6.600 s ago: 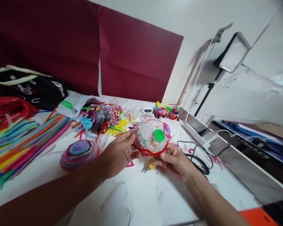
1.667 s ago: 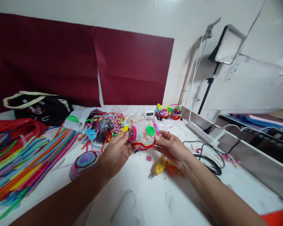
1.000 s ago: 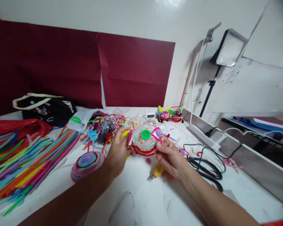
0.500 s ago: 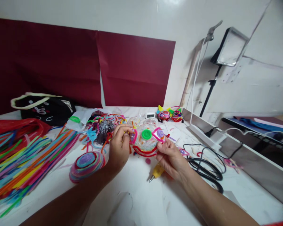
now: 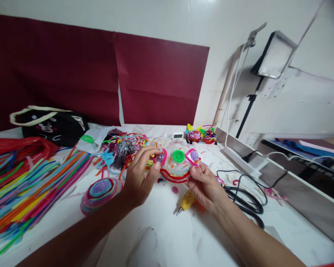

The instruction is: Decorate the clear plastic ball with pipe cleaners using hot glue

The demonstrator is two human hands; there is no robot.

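A clear plastic craft face [image 5: 177, 165] hangs above the white table, with a green disc as a nose, a red pipe-cleaner mouth and two pink-and-purple eyes. My left hand [image 5: 140, 174] pinches its left eye piece [image 5: 160, 157] between thumb and fingers. Its lower right edge, under the right eye [image 5: 194, 156], rests in the closed fingers of my right hand [image 5: 206, 185].
A yellow glue gun [image 5: 186, 202] lies under my right hand, black cables [image 5: 243, 196] to its right. Long coloured pipe cleaners [image 5: 30, 185] cover the left side, beside a spiral disc [image 5: 98, 189]. Cut pieces [image 5: 122, 148], two finished faces [image 5: 200, 134] and a black bag [image 5: 48, 124] sit behind.
Since a second ago the face has tilted a little toward me and shifted slightly right. My left fingers went from the face's side to pinching its left eye piece.
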